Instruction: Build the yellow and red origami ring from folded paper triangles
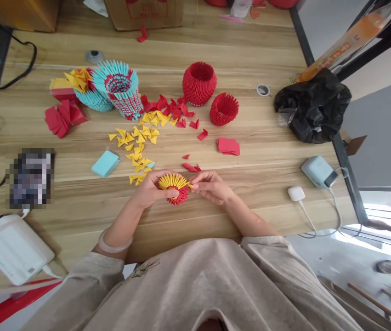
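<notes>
my left hand (150, 189) clasps the red-and-yellow modular-origami piece (180, 187) from its left side, thumb laid across its face. my right hand (213, 187) pinches a yellow folded unit (190, 185) at the piece's right edge; loose yellow paper triangles (140, 136) lie beyond my left hand.

Gripping a round red-and-yellow folded-paper form (182, 195) in the left hand (150, 187), pinching a yellow piece (190, 185) at its edge with the right hand (215, 188), over a wooden counter (267, 170) strewn with yellow triangles (141, 137) (and two red paper vases (198, 91)).
</notes>
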Demonstrator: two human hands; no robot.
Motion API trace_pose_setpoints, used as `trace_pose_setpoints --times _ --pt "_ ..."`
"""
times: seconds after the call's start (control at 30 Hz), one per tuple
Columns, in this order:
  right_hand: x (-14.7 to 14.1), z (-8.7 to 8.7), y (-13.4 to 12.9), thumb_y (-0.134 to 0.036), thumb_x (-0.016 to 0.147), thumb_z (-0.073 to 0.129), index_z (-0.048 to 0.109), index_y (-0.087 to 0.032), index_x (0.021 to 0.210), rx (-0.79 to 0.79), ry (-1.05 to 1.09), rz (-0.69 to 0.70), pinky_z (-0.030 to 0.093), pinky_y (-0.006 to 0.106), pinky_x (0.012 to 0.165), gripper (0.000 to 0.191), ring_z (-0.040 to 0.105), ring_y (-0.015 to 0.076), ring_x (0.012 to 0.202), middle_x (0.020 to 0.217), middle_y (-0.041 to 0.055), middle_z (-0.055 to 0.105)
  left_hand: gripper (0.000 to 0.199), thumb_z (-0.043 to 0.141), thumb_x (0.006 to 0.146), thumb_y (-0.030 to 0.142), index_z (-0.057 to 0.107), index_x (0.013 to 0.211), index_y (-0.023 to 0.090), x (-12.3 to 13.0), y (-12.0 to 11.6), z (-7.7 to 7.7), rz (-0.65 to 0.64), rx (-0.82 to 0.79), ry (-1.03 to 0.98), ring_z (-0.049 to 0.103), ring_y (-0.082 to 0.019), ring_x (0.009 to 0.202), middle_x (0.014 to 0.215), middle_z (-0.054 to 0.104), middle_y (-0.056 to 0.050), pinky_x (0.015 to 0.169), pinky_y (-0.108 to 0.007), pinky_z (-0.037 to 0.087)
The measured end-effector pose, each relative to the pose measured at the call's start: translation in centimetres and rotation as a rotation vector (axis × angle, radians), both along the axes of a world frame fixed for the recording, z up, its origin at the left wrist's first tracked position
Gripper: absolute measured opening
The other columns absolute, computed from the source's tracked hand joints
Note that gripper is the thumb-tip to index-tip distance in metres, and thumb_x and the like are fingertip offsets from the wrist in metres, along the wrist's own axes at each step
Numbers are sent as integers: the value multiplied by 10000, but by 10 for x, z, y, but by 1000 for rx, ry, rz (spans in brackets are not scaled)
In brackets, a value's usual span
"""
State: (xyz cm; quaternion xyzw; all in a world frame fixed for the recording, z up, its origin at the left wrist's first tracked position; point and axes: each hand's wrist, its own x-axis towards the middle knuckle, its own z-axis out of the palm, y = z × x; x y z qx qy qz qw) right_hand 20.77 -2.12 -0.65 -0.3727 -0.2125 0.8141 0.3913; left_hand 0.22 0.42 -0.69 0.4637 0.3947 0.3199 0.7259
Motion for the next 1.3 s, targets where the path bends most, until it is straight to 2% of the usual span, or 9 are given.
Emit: trace_pose_setpoints --times 0.17,0.43,0.7,1.3 --pt "0 -1 0 -187 517 842 715 -181 665 -32 13 23 534 203 615 195 634 71 594 715 -13 713 393 836 518 220 720 890 166 -1 -1 -1 -8 21 47 630 -162 723 851 704 -55 681 -283 530" --pt "0 -5 0 -197 523 842 716 -174 666 -8 -3 41 534 208 619 192 636 78 604 710 -2 716 401 842 505 223 719 883 170 -1 -1 -1 -14 -46 38 642 -180 720 808 709 -50 682 -309 542" --pt "-1 -5 -1 -190 519 843 709 -160 661 -13 -2 43 553 234 648 197 659 96 624 716 7 724 402 835 520 211 716 902 170 -2 -1 -1 -29 -56 30 641 -162 717 821 710 -50 672 -276 538" --pt "-4 -2 -1 -190 526 836 706 -154 678 -99 20 90 546 197 613 202 644 77 552 597 -7 696 431 832 507 225 711 910 133 -4 2 4 -65 -12 122 642 -177 735 840 712 -60 683 -273 543"
